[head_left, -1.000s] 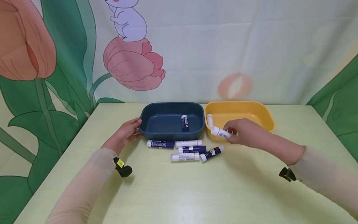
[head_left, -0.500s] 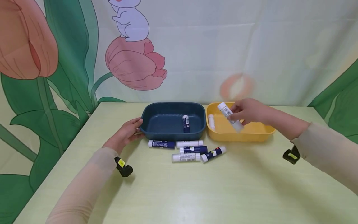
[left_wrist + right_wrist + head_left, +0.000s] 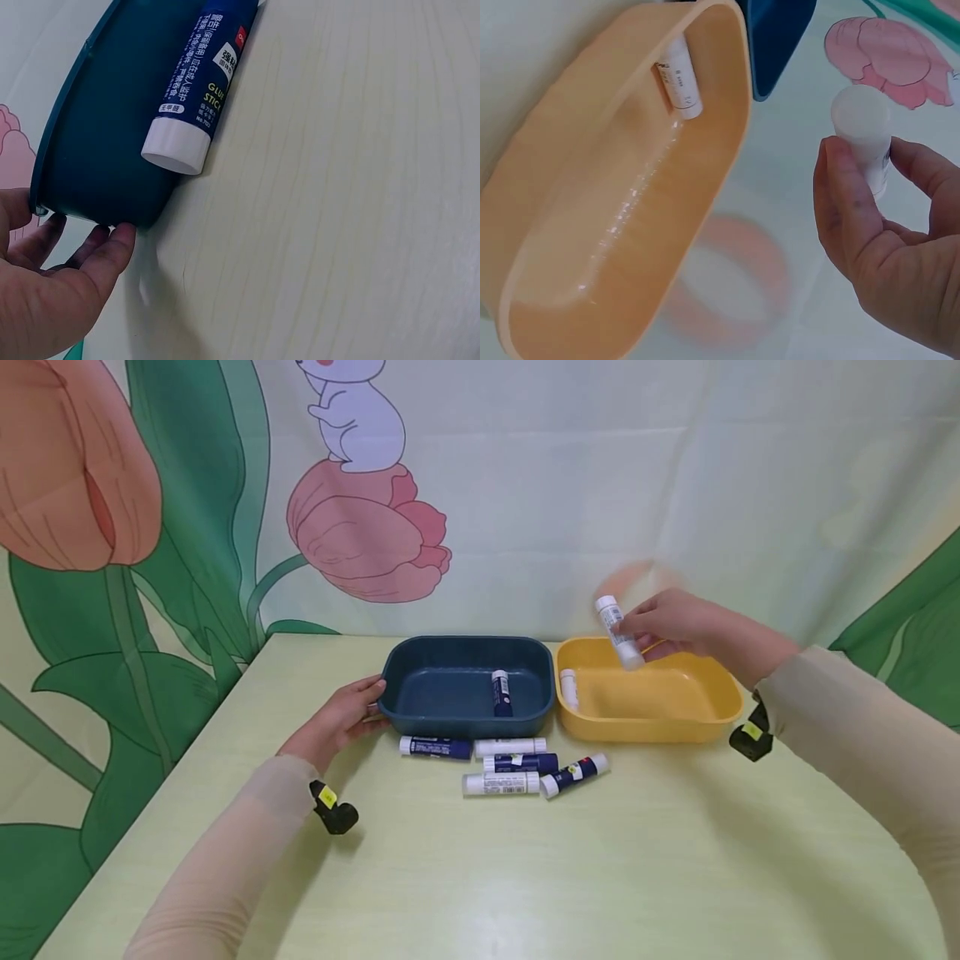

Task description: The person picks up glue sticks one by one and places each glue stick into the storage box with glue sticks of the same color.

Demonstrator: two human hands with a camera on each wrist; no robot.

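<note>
My left hand [image 3: 341, 714] holds the left end of a dark blue plastic bin [image 3: 468, 727]; in the left wrist view its fingertips [image 3: 124, 236] sit at the rim and lower edge. Raised over the back of the yellow bin [image 3: 648, 731], my right hand [image 3: 675, 622] pinches a white glue stick [image 3: 617, 628], which is tilted. One navy glue stick [image 3: 501, 693] is inside the blue bin. Against the yellow bin's left wall lies another white glue stick [image 3: 569, 689], also visible in the right wrist view.
In front of the bins, several glue sticks lie on the table: navy ones [image 3: 435, 747] and white ones [image 3: 501, 784], close together. The bins stand side by side near the table's back edge. Behind them hangs a printed cloth [image 3: 525, 527] with flowers.
My right hand has lifted the white glue stick up and back, from the yellow bin's front rim to above its back, turning it more upright. My left hand stays at the blue bin.
</note>
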